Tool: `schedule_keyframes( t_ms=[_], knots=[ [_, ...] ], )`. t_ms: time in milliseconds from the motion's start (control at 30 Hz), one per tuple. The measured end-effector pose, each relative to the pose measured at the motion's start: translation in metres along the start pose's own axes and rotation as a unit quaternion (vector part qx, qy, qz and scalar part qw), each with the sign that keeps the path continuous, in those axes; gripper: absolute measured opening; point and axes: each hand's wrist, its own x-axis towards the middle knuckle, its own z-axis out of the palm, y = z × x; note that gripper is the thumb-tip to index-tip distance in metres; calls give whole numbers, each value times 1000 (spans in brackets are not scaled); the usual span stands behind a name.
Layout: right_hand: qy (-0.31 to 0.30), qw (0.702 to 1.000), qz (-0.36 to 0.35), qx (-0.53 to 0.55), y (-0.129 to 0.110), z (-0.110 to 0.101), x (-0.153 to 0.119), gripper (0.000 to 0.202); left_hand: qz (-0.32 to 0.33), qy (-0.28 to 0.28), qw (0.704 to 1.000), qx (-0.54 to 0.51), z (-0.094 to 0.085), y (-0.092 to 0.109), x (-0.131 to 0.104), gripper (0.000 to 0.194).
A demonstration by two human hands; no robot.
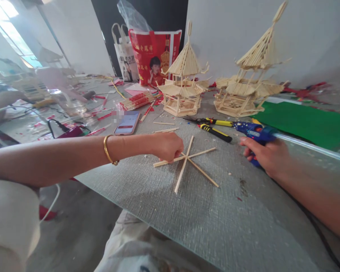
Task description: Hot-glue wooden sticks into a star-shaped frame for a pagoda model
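Thin wooden sticks point(201, 172) lie on the grey tabletop as a six-armed star, crossing at one middle point. My left hand point(170, 146), with a gold bangle at the wrist, is closed in a pinch over the star's left side; its fingertips seem to hold a stick near the centre, partly hidden by the hand. To the right, my right hand point(268, 155) is wrapped around a blue hot glue gun point(251, 130), whose nozzle points left. A long clear glue stick point(308, 144) juts from its back. Pliers with yellow-black handles point(215, 132) lie just left of the nozzle.
Two stick-built pagodas point(183, 92) point(240, 92) stand behind. A phone point(127, 124), a bundle of sticks point(137, 100) and a red bag point(147, 56) are further left. Green sheet point(303, 122) lies at right. The glue gun's black cord point(306, 213) runs down the right side. Another person's hand point(5, 100) shows at far left.
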Motion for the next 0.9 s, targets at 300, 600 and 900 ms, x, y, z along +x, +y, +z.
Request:
schedule_keyframes(
  t_ms=[300,600,900],
  knots=[
    [-10,999,35,14,-21,-3,-6,32,-40,5,999,36,-6,10,-5,20],
    [-14,999,40,15,-22,-4,-8,32,-51,6,998,47,-4,12,-6,24],
    [-27,996,-15,83,-37,-8,-22,40,-68,71,995,-23,-13,1,-19,14]
  ],
)
